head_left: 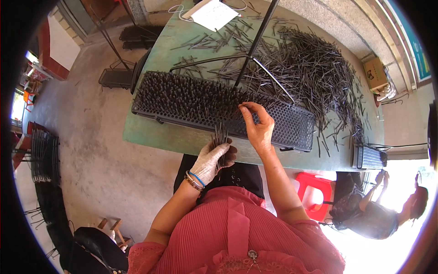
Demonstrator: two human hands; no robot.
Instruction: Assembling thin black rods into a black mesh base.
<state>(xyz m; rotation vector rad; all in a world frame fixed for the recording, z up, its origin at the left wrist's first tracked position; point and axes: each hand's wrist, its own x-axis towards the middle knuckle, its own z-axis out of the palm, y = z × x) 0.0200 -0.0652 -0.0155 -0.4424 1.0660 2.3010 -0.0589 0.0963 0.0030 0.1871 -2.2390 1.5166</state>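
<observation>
My left hand [211,160], in a pale glove with the fingers partly bare, is closed round a bundle of thin dark rods [221,132] that stand upright from its grip. Just above the long black perforated rack [294,125], my right hand [261,130] is bare, thumb and forefinger pinched together. Whatever is between those fingertips is too small to make out. Upright dark rods [182,96] fill the rack's holes densely from its left end to about the middle. Toward the right end the holes show bare. A black frame handle [252,48] rises from the rack.
A large heap of loose rods [315,68] covers the back right of the green table [150,132]. White paper [214,14] and a cable lie at the far edge. A red stool [315,192] stands right; beyond it another person [369,214] works at a second rack [370,157].
</observation>
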